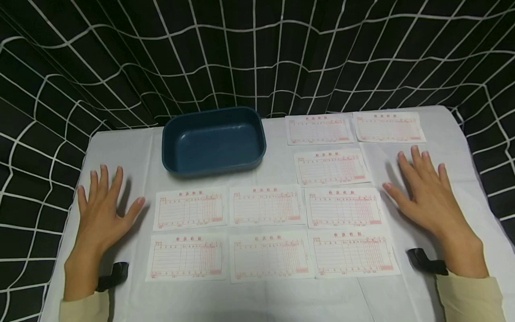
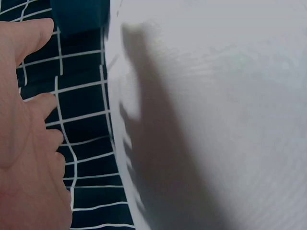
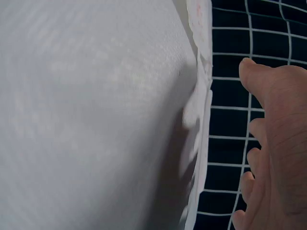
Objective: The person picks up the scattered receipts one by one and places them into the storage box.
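9 slips (image 1: 265,206) printed in red lie flat on the white-covered desk (image 1: 322,302). 3 form the row closest to the near edge, and 3 more lie just beyond them. Past the right end of that row is 1 slip, and the last 2 sit side by side at the far edge, towards the far right corner. Some lie so close that I cannot tell whether their edges touch.

The left hand (image 1: 98,214) is spread, fingers straight and gripping nothing, near the left edge; its thumb points at the left slip of the second row. The right hand (image 1: 430,201) is also spread and grips nothing, near the right edge, with its thumb tip just beside a slip. Both hands are raised above the desk, and their shadows fall on it.

The blue tub (image 1: 221,141) stands at the far edge, left of the middle, with its open side up and nothing seen inside.

A black mount (image 1: 114,277) is at the left wrist and another at the right. Both sleeves (image 1: 468,297) are pale. Dark cloth (image 1: 241,67) with a white grid hangs beyond the far edge and along both sides.
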### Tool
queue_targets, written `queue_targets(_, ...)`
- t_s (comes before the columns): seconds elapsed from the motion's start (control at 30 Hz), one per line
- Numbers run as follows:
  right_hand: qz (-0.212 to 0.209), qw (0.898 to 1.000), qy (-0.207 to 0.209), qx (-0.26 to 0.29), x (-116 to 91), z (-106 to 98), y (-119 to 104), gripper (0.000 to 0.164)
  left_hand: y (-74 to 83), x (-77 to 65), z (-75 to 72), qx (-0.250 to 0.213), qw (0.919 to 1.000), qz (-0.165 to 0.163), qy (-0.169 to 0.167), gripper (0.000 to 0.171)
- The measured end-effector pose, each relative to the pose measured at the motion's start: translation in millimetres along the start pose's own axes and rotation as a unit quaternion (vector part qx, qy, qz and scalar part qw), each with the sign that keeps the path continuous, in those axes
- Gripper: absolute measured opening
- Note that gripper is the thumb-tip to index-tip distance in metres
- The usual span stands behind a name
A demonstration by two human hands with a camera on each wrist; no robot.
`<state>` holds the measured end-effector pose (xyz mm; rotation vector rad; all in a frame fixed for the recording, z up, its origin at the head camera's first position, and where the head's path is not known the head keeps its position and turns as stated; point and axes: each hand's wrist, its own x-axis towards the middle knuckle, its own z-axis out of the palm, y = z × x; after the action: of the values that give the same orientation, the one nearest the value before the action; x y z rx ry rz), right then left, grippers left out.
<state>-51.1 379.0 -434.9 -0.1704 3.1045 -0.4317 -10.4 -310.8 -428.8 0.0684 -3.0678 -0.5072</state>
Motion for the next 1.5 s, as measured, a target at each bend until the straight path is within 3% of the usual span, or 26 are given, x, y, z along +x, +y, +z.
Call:
queue_targets(0.43,0.001,1.0,0.002,0.009,-1,-1,2,0.088,2.9,-0.2,2.5,-0.006,1.0,0.004,0.001,0.096)
queue_targets(0.8,0.008,0.999,0.001,0.039,-11,4,6,0.088,14.5,7.9,8.5,-0.051,0.9982,0.03,0.014,0.098)
queue_targets(1.23,0.005,0.997,0.003,0.078,-15,-2,0,0.084,32.3,45.6,-8.1,-0.147,0.9873,0.057,0.022,0.092)
queue_targets(1.5,-0.008,0.994,-0.01,0.107,-18,-9,-13,0.08,47.3,75.0,-12.2,-0.173,0.9833,0.055,-0.01,0.092)
